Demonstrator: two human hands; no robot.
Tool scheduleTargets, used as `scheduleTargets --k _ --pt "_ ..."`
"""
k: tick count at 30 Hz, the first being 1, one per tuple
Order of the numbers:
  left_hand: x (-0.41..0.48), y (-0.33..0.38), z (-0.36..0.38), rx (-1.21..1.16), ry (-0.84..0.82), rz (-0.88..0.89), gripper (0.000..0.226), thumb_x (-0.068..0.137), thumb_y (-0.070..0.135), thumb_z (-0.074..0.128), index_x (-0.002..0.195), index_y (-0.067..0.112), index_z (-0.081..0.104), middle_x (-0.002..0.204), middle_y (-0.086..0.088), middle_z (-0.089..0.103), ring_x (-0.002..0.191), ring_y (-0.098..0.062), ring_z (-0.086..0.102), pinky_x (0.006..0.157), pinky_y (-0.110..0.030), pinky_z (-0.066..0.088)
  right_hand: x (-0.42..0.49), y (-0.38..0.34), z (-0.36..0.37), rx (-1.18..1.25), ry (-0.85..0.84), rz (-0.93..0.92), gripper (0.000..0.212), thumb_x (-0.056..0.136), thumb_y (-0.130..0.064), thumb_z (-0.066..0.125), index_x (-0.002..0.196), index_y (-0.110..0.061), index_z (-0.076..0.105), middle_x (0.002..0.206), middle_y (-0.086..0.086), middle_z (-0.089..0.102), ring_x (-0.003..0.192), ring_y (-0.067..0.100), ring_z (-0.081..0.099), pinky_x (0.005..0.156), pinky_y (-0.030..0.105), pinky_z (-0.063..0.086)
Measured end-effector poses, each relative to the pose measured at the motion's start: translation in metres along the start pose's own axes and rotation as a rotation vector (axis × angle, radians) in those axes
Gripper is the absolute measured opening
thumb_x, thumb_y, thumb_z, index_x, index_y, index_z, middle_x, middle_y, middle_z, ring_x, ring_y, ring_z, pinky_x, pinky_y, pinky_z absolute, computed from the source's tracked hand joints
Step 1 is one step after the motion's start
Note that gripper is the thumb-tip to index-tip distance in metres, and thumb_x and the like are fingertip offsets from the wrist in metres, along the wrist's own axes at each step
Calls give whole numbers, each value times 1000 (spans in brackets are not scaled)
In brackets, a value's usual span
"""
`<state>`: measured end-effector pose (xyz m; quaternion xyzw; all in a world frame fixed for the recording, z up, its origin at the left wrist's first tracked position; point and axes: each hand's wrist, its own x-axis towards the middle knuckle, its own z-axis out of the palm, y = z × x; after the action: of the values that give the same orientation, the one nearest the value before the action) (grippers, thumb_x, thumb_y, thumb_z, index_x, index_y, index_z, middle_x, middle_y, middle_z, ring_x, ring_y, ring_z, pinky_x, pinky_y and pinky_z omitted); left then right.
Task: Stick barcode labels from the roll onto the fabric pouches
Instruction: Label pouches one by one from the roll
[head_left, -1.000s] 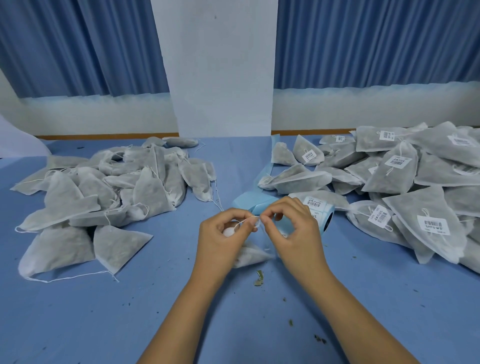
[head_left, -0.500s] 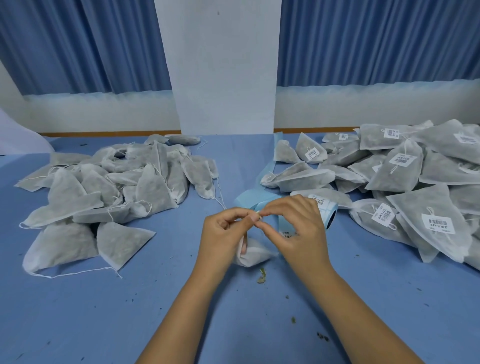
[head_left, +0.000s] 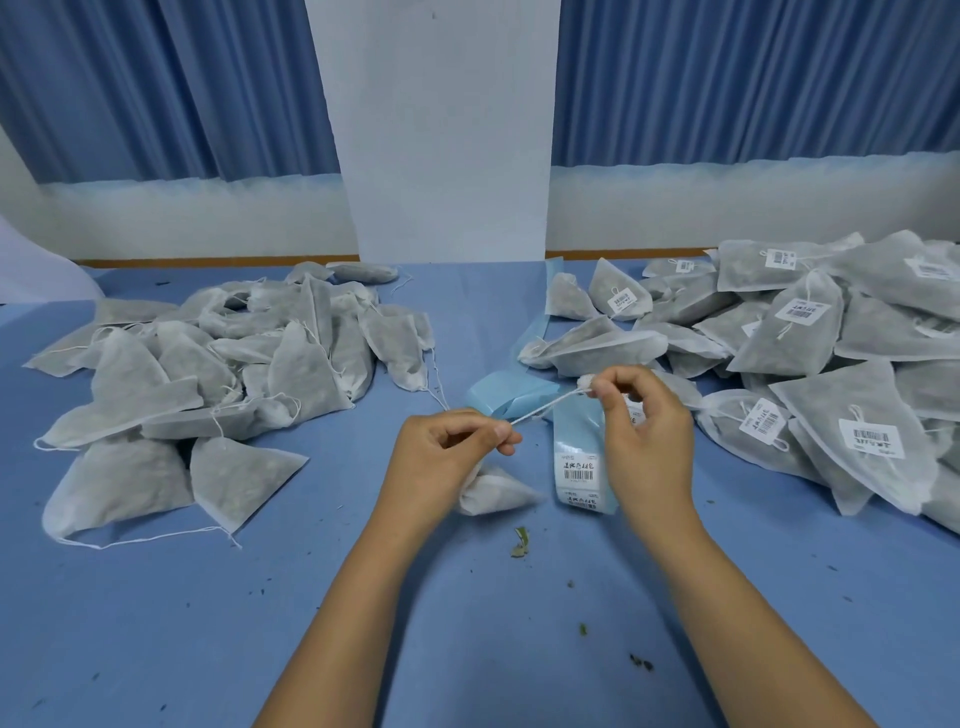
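Note:
A white drawstring (head_left: 545, 409) runs taut between my two hands above the blue table. My left hand (head_left: 447, 457) pinches its lower end and also holds a grey fabric pouch (head_left: 493, 491), which hangs below the hand and touches the table. My right hand (head_left: 647, 436) pinches the string's upper end, where a small white knot or tab (head_left: 584, 382) shows. The label roll's strip (head_left: 579, 467) lies on the table between my hands, with barcode labels on pale blue backing. The roll itself is mostly hidden behind my right hand.
A heap of unlabelled pouches (head_left: 218, 374) covers the table's left side. Labelled pouches (head_left: 810, 374) are piled at the right. Spent blue backing tape (head_left: 511, 395) trails toward the back. Leaf crumbs (head_left: 519, 540) lie near the front. A white pillar (head_left: 441, 130) stands behind.
My hands were close together at the pouch's neck. Now they have drawn apart, the right one up and to the right, pulling the string taut. The label strip is now uncovered.

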<state>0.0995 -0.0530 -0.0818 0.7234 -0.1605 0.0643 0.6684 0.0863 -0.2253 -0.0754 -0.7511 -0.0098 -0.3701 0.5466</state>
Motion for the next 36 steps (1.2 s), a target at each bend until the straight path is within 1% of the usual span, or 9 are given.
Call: scheduleTargets --k 3,6,10,15,20,25,29,33,36 --pt "-1 -1 -4 132 -54 27 21 83 12 74 69 28 76 74 9 72 66 1 60 64 -8 43 5 2 -1 43 38 112 23 92 -7 56 75 -22 59 74 -11 61 69 -8 53 69 5 37" --pt "-1 -4 -11 346 -81 84 20 75 16 81 83 32 73 86 21 71 84 3 63 77 -5 41 11 5 -7 163 129 229 24 92 -12 58 72 -26 61 72 -10 61 70 2 54 72 15 42" --pt "4 -7 -10 355 143 82 18 76 21 81 69 26 65 67 16 65 64 1 56 63 -10 42 3 -7 -5 202 108 83 16 90 -14 62 76 -22 63 74 -12 64 75 4 58 74 15 43" --pt "5 -9 -11 219 439 16 32 88 30 69 66 17 50 47 11 45 49 -7 38 50 -22 34 -22 -21 7 97 -263 -455 12 87 -11 61 77 -6 64 79 -2 62 78 13 55 76 22 43" --pt "6 -7 -13 108 510 -24 27 95 32 59 78 13 51 49 12 43 47 -6 37 48 -21 32 -30 -15 21 15 -499 -441 7 86 -6 63 79 -5 63 107 -8 55 97 10 52 85 20 40" --pt "5 -5 -14 -127 436 -42 19 98 28 56 87 12 57 72 0 59 71 -16 54 68 -33 43 -30 -9 22 -31 -559 -253 7 87 -15 58 81 -18 60 135 -10 37 125 11 38 102 19 28" --pt "6 -3 -15 -294 284 -48 17 89 28 55 97 12 56 81 7 70 78 -11 66 68 -28 50 -29 -10 18 27 -611 -120 11 93 -9 55 85 -17 57 123 -10 41 99 1 51 87 9 36" --pt "4 -4 -4 -353 82 -81 56 78 19 47 133 15 38 124 -5 62 119 -21 59 101 -44 48 -25 -9 19 30 -453 -76 14 87 1 61 81 -11 60 113 -4 47 88 -3 50 76 8 36" --pt "1 -6 8 -168 69 -24 67 78 25 61 139 18 35 130 -2 58 120 -9 57 98 -26 47 -23 -9 18 30 -433 -67 10 86 1 64 80 -7 62 112 -4 46 87 -5 51 74 7 37"
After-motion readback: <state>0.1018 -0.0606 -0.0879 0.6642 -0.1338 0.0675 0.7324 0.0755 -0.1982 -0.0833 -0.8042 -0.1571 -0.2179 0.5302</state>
